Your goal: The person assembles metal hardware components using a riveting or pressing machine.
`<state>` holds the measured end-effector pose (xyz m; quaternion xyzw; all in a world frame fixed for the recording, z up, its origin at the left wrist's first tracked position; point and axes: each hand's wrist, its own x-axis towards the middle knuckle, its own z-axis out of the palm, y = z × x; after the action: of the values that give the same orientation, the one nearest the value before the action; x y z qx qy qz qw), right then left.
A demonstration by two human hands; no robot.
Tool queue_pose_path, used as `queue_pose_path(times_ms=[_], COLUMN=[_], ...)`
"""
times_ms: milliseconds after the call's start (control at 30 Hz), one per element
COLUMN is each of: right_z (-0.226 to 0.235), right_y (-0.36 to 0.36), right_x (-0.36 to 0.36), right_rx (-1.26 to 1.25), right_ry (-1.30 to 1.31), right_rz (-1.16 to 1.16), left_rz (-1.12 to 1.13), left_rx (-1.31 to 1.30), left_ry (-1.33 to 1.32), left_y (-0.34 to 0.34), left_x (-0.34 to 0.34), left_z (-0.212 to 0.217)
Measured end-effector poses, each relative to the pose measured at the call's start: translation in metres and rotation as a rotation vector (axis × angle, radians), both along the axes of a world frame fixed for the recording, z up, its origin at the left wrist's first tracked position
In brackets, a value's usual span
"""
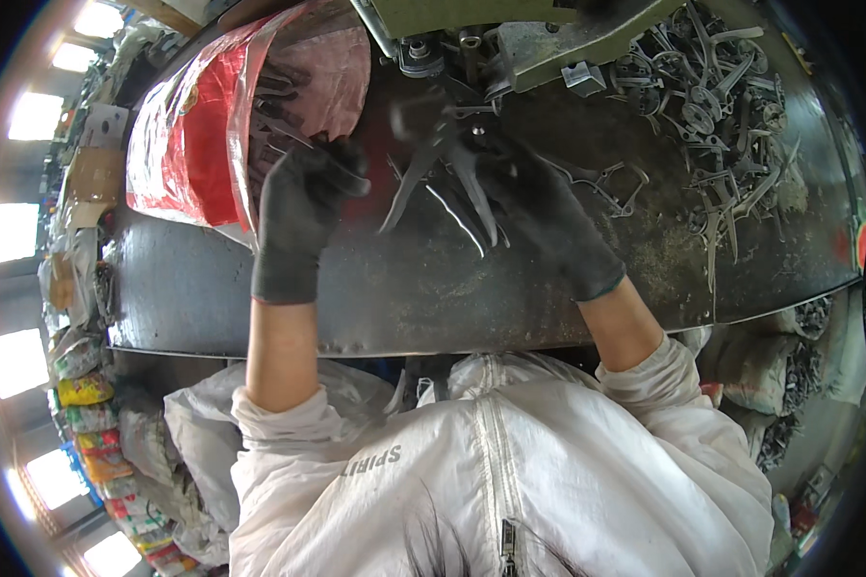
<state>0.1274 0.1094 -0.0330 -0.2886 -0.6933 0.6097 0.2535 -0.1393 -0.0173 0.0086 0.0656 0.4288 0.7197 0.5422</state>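
My left hand [310, 188], in a dark glove, is at the mouth of a red and white sack [212, 125] with grey metal parts inside. Its fingers are curled; a thin metal piece lies close to the fingertips, and whether they grip it cannot be made out. In my right hand [520, 173], also gloved, is a plier-shaped metal tool [471, 188], its two legs spread toward me and its upper end smeared by motion. More slim metal parts [457, 219] lie on the dark tabletop under it.
A green machine [568, 48] with a bolted fixture [420, 56] stands at the far edge of the table [394, 308]. To the right is a tangled heap of metal parts [712, 115]. One loose part [611, 188] lies between the heap and my right wrist.
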Motion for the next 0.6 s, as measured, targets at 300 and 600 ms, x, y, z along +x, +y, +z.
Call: queue_pose_path(times_ms=[300,600], right_z=[-0.024,-0.061], right_y=[-0.008,0.042], right_x=[0.075,0.103], right_rx=[-0.389,-0.007], right_ry=[-0.135,-0.064], right_rz=[-0.392,-0.509], left_rz=[-0.438,-0.459], left_rx=[-0.076,-0.086], left_ry=[0.424,1.512], left_y=[0.022,0.031], left_x=[0.104,0.029], left_z=[-0.015,-0.079])
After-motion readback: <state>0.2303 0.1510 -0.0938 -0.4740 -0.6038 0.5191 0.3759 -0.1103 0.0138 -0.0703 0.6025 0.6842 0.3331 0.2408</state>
